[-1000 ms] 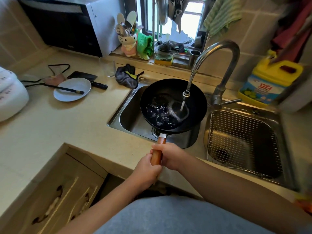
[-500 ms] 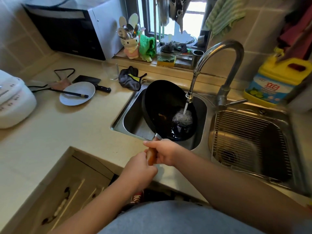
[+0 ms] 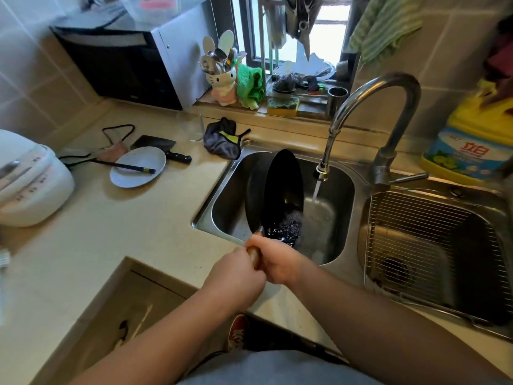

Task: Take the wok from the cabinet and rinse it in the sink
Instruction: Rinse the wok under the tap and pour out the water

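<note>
Gripping tilted wok (image 3: pixel 283 187): both hands; 立白 bottle (image 3: pixel 469 151)

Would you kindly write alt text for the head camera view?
Both hands, left hand and right hand, grip the handle of a black wok tipped steeply in the left sink basin. The faucet runs beside it.

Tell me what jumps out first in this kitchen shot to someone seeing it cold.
The black wok grabs the eye: tipped steeply on edge inside the left sink basin, water pooled at its low end, with the left hand and right hand both clamped on its wooden handle. Just right of it, the curved faucet runs a stream into the basin. A yellow detergent jug stands at the far right.
</note>
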Action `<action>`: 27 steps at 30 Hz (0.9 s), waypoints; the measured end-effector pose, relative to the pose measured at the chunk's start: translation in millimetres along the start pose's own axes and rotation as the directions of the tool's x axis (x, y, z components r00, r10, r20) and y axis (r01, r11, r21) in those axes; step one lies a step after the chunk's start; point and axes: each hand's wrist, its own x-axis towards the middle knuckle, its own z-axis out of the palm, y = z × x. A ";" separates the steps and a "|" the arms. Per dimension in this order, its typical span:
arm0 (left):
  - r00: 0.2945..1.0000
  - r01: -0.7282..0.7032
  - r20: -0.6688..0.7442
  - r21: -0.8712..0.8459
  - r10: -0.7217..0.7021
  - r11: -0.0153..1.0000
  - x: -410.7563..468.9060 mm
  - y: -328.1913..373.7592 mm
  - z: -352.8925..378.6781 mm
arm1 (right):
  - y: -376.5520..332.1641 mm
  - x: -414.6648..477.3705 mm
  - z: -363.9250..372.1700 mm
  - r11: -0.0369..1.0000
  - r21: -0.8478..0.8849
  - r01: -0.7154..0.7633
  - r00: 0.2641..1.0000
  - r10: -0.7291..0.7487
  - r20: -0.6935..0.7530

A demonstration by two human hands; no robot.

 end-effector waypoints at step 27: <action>0.956 0.280 0.244 -0.599 -0.162 0.750 55.1 35.2 6.9 | -57.2 21.5 -27.4 0.914 -0.404 0.022 0.968 -0.120 -0.219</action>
